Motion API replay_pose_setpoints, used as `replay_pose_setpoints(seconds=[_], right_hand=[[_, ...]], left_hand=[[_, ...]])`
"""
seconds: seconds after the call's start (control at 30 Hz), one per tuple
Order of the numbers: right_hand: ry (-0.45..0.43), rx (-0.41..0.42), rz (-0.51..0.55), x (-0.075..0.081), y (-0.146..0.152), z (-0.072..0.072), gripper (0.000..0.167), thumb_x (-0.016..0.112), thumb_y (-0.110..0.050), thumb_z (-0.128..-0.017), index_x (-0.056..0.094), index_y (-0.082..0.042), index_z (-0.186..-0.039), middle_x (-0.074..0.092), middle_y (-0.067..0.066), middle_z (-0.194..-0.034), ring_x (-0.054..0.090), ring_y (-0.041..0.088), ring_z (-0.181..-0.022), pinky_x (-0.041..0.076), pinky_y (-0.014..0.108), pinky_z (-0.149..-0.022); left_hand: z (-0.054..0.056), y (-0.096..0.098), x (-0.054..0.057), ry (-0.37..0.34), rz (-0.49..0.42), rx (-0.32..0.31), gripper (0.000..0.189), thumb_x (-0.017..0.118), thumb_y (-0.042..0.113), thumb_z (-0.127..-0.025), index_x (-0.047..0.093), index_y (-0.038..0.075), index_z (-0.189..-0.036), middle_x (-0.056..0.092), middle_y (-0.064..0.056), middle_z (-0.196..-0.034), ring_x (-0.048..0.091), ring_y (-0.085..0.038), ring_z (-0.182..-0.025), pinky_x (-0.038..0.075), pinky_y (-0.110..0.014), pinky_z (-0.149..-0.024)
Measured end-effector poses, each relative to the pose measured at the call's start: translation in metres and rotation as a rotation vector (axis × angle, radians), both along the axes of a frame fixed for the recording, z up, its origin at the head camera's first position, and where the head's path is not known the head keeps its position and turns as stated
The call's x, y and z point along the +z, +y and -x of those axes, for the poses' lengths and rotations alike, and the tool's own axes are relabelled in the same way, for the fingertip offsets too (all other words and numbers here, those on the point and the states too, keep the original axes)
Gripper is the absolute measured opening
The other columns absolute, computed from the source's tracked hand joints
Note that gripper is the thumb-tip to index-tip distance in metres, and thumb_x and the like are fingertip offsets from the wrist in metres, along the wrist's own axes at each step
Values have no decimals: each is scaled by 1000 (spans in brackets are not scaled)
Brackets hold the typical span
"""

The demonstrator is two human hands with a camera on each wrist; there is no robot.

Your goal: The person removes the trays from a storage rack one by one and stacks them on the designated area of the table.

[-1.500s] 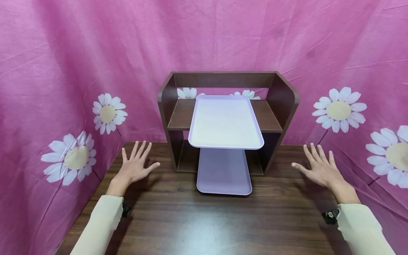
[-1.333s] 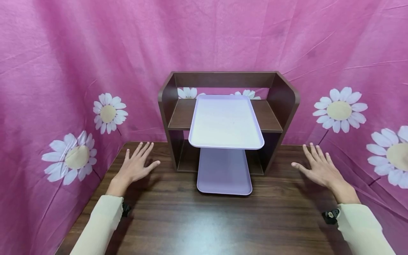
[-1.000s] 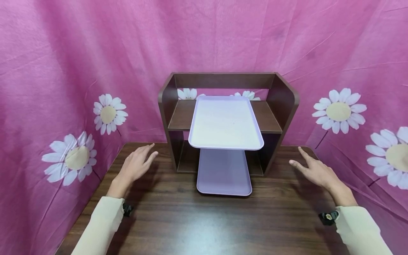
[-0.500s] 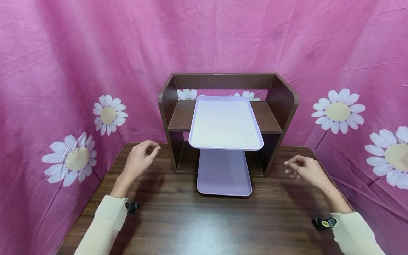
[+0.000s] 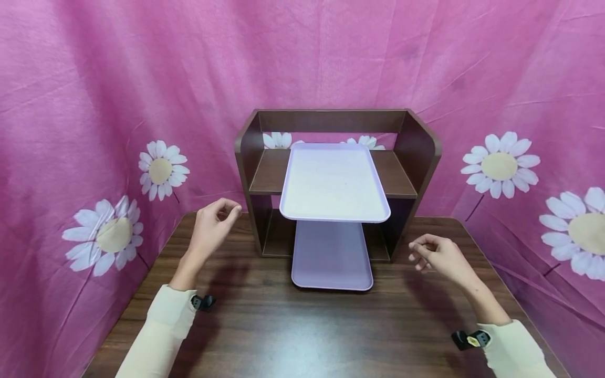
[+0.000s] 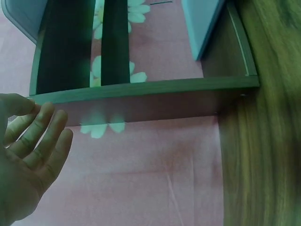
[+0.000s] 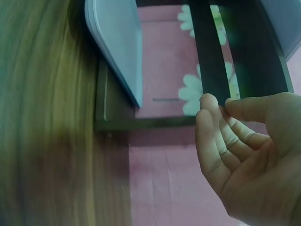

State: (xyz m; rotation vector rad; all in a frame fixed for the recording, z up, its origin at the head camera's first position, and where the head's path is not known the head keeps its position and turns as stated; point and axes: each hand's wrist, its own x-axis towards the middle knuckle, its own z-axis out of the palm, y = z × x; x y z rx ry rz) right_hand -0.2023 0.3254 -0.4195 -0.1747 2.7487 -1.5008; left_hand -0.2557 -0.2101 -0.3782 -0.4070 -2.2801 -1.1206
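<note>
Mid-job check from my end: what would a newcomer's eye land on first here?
First, the pale lavender rectangular tray at centre, jutting from the upper level of the dark brown wood-look shelf unit, above a second lavender rectangular tray jutting from the lower level. Next, the vivid pink cloth with large white daisies, hanging behind and on both sides. Then the bare left hand and right hand, flanking the unit, neither visibly holding anything.

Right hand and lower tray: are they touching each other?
Apart. The head view shows it: a strip of brown tabletop is visible between the right hand and the lower tray.
</note>
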Motion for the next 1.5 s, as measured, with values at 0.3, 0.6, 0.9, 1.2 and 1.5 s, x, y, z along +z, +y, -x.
replay_pose_setpoints(seconds=[0.3, 0.6, 0.9, 1.2, 1.5], right_hand=[[-94, 24, 165, -12, -26, -7, 27, 53, -5, -110, 59, 20, -118, 76, 17, -87, 72, 15, -65, 66, 37, -62], [-145, 15, 255, -25, -53, -16, 25, 51, -2, -110, 56, 21, -119, 76, 13, -88, 73, 14, -68, 66, 35, -64], [-183, 87, 339, -43, -77, -24, 27, 52, 0, -108, 53, 23, -120, 76, 23, -93, 75, 16, -73, 66, 33, -67], [-211, 80, 426, -61, -102, -31, 30, 52, -1, -107, 53, 24, -124, 75, 29, -103, 78, 20, -85, 67, 34, -79], [-305, 60, 548, -78, -126, -42, 34, 49, -3, -110, 51, 25, -129, 74, 31, -116, 78, 23, -101, 65, 33, -92]], left_hand=[[1, 14, 12, 10, -52, 15, 8, 74, 11, -100, 77, 4, -99, 79, -12, -89, 70, -24, -84, 49, -14, -70], [4, 23, 19, -29, -86, 46, 19, 75, 16, -100, 73, 2, -113, 77, -15, -107, 73, -29, -95, 47, -9, -75], [12, 26, 19, -86, -168, 52, 28, 77, 14, -99, 65, -4, -118, 70, -19, -114, 74, -33, -101, 54, -11, -82], [20, 28, 17, -171, -247, -27, 44, 77, 15, -99, 58, -5, -134, 62, -20, -132, 72, -35, -111, 61, -14, -77], [27, 31, 13, -225, -250, -55, 58, 78, 23, -99, 54, 3, -148, 63, -23, -143, 64, -40, -133, 53, -51, -114]])
